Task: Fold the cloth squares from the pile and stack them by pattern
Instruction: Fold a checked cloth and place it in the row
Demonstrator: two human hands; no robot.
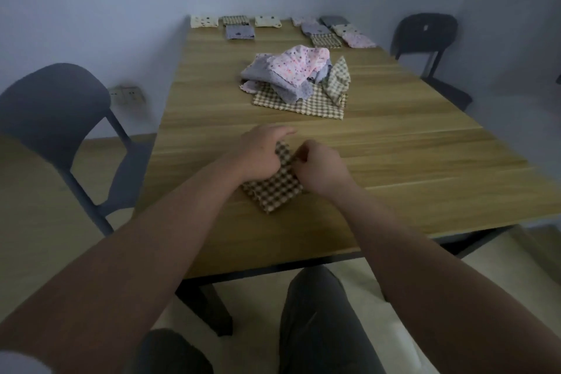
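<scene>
A brown-and-cream checked cloth square point(274, 191) lies partly folded on the wooden table point(409, 161) close to me. My left hand point(261, 152) rests on its left part with the fingers reaching forward over the far edge. My right hand point(321, 167) pinches the cloth's far right edge with curled fingers. Beyond them sits the pile of loose cloths point(299, 76): pink dotted, grey and checked pieces on a spread checked square point(300, 105). Along the far table edge lie several folded stacks, among them a cream dotted one point(204, 21), a grey one point(239, 32) and a pink one point(358, 39).
A grey chair point(57, 118) stands at the table's left side and a dark chair point(425, 36) at the far right. My legs point(321, 322) are under the near table edge. A wall socket point(126, 96) shows low on the left wall.
</scene>
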